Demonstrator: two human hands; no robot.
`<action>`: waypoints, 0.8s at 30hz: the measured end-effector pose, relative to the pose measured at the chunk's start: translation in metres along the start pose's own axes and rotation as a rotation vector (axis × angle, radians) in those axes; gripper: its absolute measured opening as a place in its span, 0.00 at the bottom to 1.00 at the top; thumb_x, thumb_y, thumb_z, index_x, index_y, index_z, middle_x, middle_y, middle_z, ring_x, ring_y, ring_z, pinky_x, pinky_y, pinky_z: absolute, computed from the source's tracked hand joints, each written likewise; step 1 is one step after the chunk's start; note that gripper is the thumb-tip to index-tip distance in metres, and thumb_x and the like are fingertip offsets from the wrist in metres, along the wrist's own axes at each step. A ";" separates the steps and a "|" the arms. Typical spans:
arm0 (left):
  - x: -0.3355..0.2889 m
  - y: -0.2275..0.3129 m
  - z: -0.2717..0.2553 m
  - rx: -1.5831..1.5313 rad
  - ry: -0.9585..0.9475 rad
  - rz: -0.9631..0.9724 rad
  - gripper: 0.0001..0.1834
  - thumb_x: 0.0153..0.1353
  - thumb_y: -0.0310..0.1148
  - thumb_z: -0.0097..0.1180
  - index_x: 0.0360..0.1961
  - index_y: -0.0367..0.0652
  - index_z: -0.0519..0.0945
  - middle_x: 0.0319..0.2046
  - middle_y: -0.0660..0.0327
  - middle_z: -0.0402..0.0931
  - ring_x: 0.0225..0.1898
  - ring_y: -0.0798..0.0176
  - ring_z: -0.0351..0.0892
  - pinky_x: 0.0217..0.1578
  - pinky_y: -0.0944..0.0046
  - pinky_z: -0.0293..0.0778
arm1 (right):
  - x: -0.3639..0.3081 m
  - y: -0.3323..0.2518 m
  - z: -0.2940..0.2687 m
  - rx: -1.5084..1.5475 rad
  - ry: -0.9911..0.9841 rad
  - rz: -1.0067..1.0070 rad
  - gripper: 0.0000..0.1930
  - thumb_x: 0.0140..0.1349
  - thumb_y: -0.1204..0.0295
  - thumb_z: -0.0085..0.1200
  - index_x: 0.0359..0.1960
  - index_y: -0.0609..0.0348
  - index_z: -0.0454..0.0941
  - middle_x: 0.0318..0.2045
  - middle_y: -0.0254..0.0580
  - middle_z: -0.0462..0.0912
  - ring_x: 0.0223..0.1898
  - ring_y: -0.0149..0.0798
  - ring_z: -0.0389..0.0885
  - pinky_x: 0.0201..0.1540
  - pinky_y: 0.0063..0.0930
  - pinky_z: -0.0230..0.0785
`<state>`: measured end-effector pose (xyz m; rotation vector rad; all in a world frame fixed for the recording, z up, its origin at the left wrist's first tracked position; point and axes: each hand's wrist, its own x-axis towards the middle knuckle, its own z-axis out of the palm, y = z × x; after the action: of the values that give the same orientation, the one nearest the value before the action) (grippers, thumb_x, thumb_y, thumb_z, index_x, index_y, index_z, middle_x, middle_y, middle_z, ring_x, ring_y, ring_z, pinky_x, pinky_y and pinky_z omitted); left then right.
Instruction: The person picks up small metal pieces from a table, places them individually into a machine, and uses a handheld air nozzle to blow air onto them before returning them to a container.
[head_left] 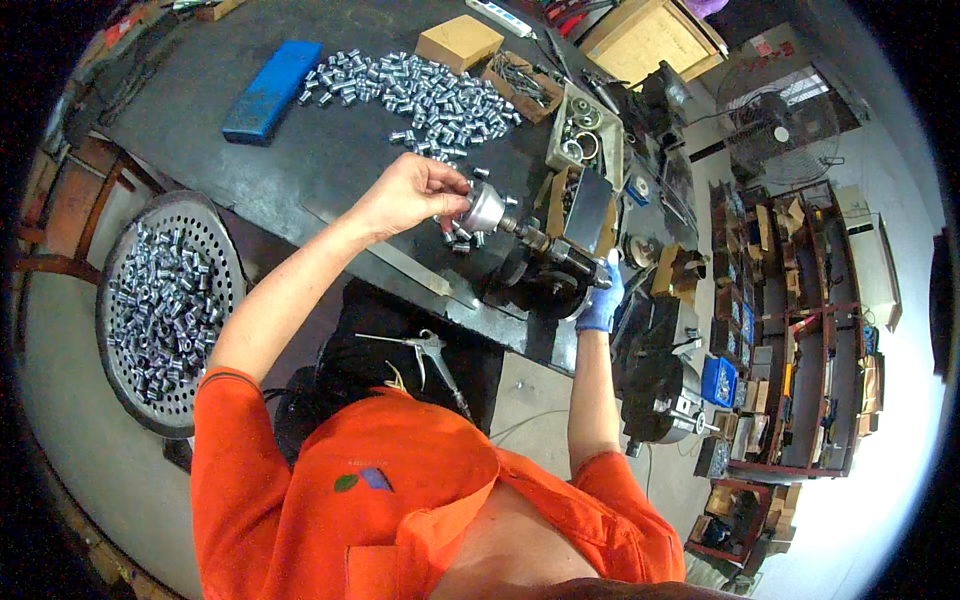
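Note:
My left hand (410,197) is bare, its fingers pinched together at the front of a silver, cone-shaped chuck (486,210). Whatever sits between those fingertips is hidden. The chuck belongs to a small dark bench machine (545,265) with a shaft and round wheels, standing at the table's near edge. My right hand (600,300), in a blue glove, closes against the machine's rear end; its fingers are partly hidden behind the metal. Small shiny metal sleeves (440,100) lie in a heap beyond my left hand, and a few are scattered beside and below the chuck.
A perforated round tray (238,250) full of similar sleeves stands at the left. On the dark table (190,110) are a blue box (272,92), a cardboard box (460,42) and a bin of rings (612,150). An air blow gun (432,350) lies near my lap. Shelves (838,370) stand right.

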<state>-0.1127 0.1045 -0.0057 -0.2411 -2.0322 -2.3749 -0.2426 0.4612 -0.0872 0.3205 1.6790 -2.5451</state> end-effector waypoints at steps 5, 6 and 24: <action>-0.002 0.010 0.006 0.137 0.013 0.011 0.10 0.59 0.31 0.51 0.31 0.32 0.77 0.21 0.61 0.75 0.21 0.70 0.74 0.25 0.69 0.71 | -0.033 -0.066 0.058 0.028 0.048 -0.181 0.19 0.60 0.53 0.47 0.19 0.51 0.69 0.09 0.25 0.63 0.07 0.23 0.56 0.07 0.17 0.45; -0.002 0.009 0.006 0.159 0.011 0.014 0.12 0.60 0.33 0.51 0.29 0.32 0.77 0.20 0.62 0.75 0.21 0.71 0.74 0.24 0.70 0.71 | -0.036 -0.075 0.054 0.113 -0.022 -0.197 0.18 0.60 0.54 0.47 0.20 0.52 0.69 0.10 0.25 0.64 0.07 0.22 0.56 0.08 0.16 0.45; -0.022 0.017 -0.015 0.094 0.098 -0.009 0.12 0.54 0.33 0.56 0.33 0.33 0.77 0.24 0.60 0.76 0.23 0.69 0.75 0.26 0.71 0.71 | -0.009 -0.022 0.028 -0.140 0.169 -0.196 0.16 0.60 0.57 0.50 0.18 0.51 0.72 0.14 0.26 0.70 0.15 0.24 0.66 0.18 0.18 0.57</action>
<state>-0.0911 0.0850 0.0059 -0.1128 -2.0975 -2.2409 -0.2415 0.4437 -0.0544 0.3887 2.0324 -2.5790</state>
